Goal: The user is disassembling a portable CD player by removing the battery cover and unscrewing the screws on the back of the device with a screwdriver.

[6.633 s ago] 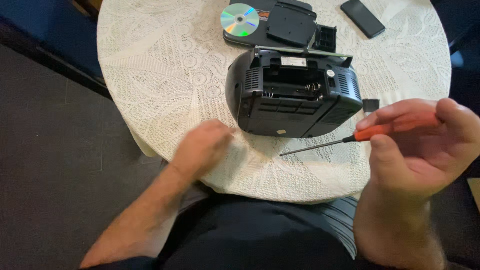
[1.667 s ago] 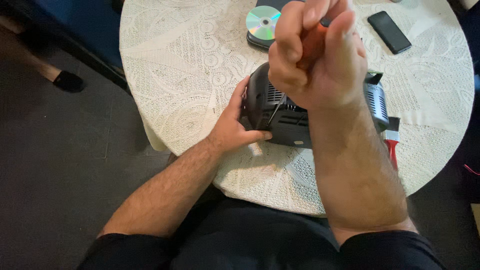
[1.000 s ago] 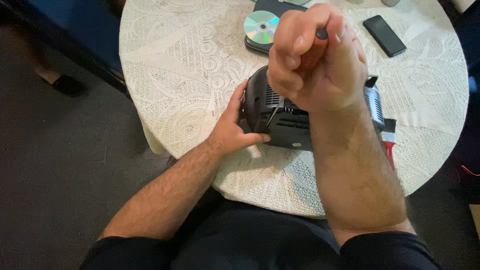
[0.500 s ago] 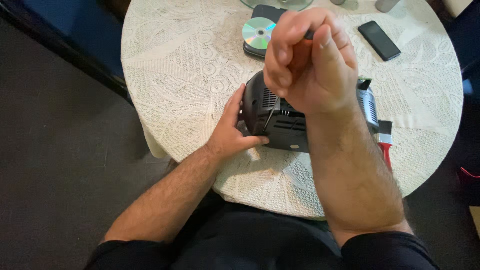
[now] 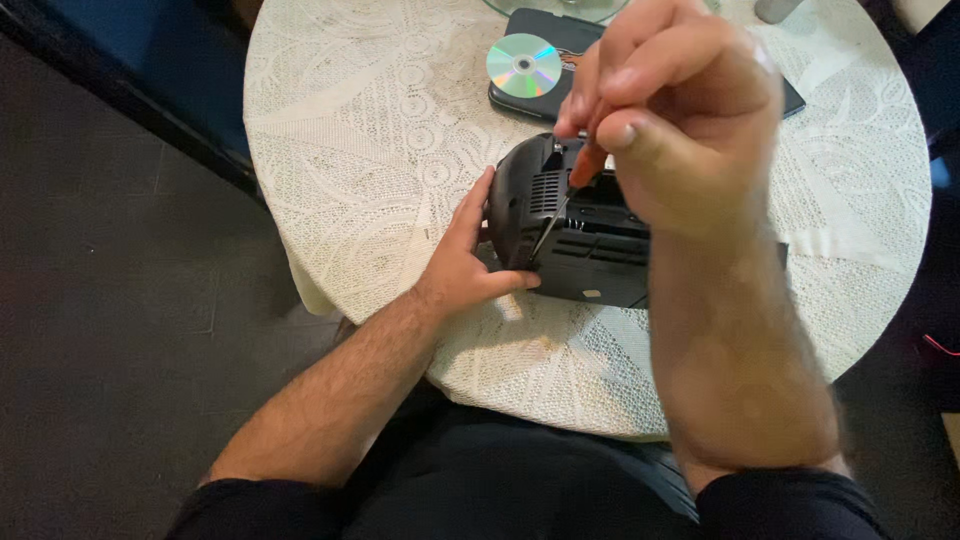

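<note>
Since a moment ago: right hand [image 5: 680, 110] has loosened from a tight fist into a fingertip pinch, and the disc has slid lower in view as the head shifts.

Right hand: raised close to the camera, forearm running up from the bottom right — fingers curled, thumb and forefinger pinched on the orange handle of the screwdriver [image 5: 585, 165].

Screwdriver: thin metal shaft slants down and to the left; its tip meets the near left corner of the black player [image 5: 590, 240].

Left hand: lying flat on the tablecloth [image 5: 350, 150], fingers together and stretched along the player's rounded left end, thumb tucked under its near edge — bracing it, not gripping around it.

Black player: sits near the table's front edge, vented back panel facing up.

Hidden: right forearm covers the player's right half; most of the screwdriver handle is buried in the fingers; exactly what the tip sits in is too small to tell.

Around: shiny disc [image 5: 524, 65] rests on a dark flat case [image 5: 520, 100] behind the player, well apart from both hands; a clear glass base is cut off at the top edge.
</note>
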